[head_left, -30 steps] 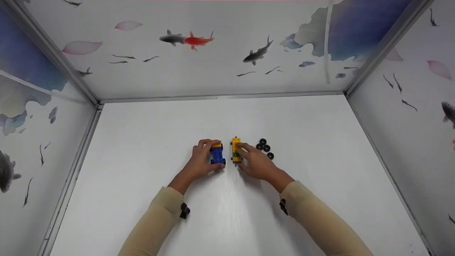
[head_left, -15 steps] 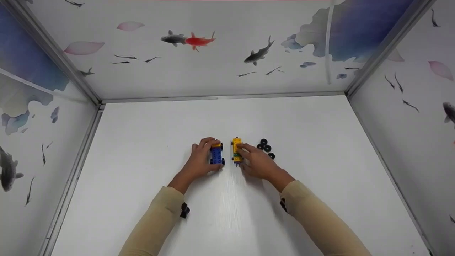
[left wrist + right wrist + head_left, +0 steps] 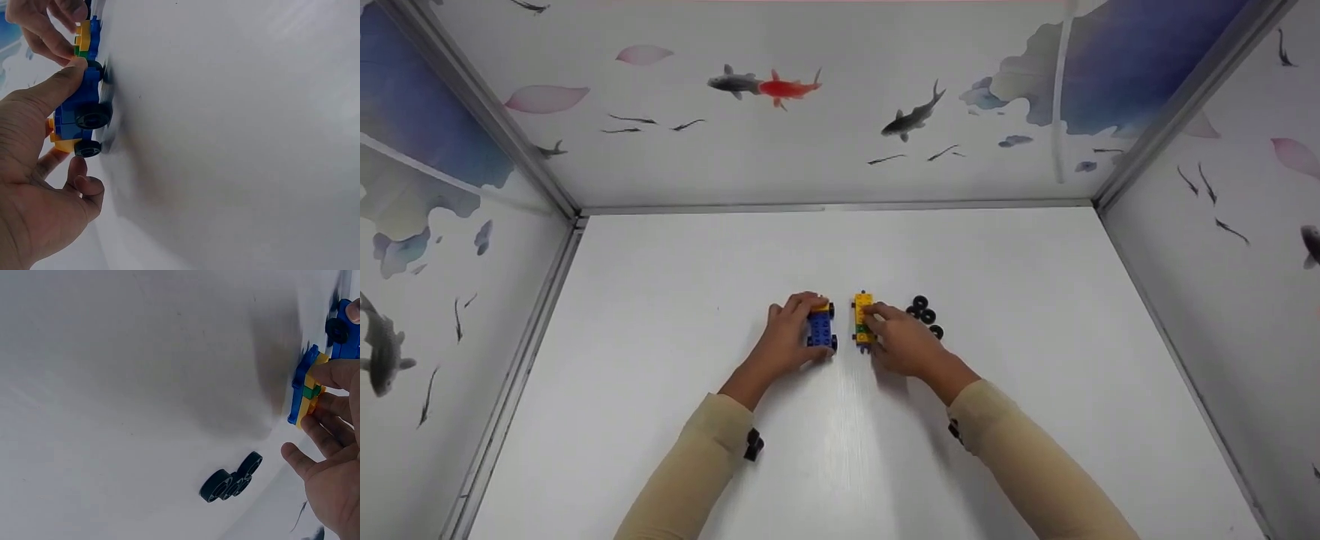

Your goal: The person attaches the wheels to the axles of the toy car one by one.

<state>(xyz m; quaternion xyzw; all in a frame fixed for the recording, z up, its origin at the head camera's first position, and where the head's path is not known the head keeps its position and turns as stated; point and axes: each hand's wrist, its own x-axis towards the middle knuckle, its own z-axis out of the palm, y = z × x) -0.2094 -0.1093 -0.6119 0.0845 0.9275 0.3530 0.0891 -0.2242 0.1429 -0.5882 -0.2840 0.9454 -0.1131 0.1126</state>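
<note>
My left hand (image 3: 784,341) holds a blue toy car (image 3: 820,328) between thumb and fingers. Its black wheels (image 3: 93,116) and a yellow end show in the left wrist view. Just to the right, my right hand (image 3: 911,341) pinches a second toy car body (image 3: 861,300), made of yellow and green blocks on a blue base (image 3: 297,388). Bare axle stubs stick out of it, and no wheels show on it. A narrow gap separates the two toys, which lie side by side lengthwise. My fingers cover part of each.
Several loose black wheels (image 3: 928,316) lie clustered on the white table (image 3: 697,277), just right of my right hand. White walls (image 3: 840,165) with painted fish enclose the table at the back and both sides.
Both hands keep their holds and stay almost in place. The blue car has straightened slightly in my left hand, and the head view has shifted a little.
</note>
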